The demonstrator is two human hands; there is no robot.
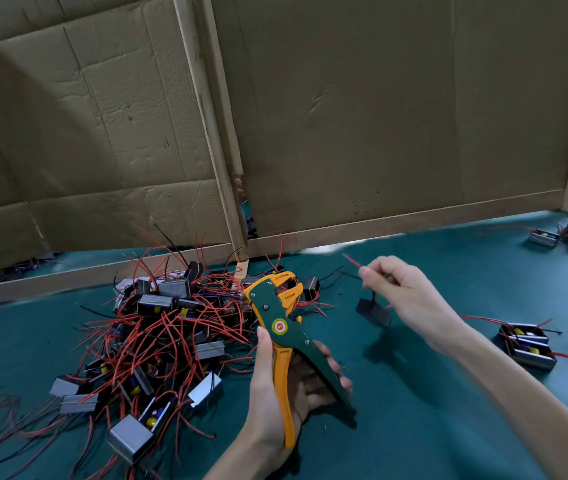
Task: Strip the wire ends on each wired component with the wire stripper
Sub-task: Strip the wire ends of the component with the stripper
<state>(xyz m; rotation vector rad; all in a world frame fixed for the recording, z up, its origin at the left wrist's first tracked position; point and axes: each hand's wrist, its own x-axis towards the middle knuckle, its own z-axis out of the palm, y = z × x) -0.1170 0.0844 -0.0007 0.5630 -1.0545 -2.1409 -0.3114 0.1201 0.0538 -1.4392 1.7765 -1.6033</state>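
The left hand (266,386) grips the orange-and-green wire stripper (278,326) by its spread handles, head tilted up over the teal felt tabletop (414,427). The right hand (404,296) pinches a thin red wire (352,260), with its small grey boxed component (374,311) dangling beneath. A tangled heap of similar wired components (158,334) crowds the left, just beside the stripper's head. Two more boxed units (526,344) lie to the right, and brown cardboard panels (345,116) wall off the back.

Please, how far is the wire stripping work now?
Possibly done: a few components set apart on the right, ends too small to judge. In hand: left hand holds the wire stripper, right hand pinches a red wire. Left: the large pile.
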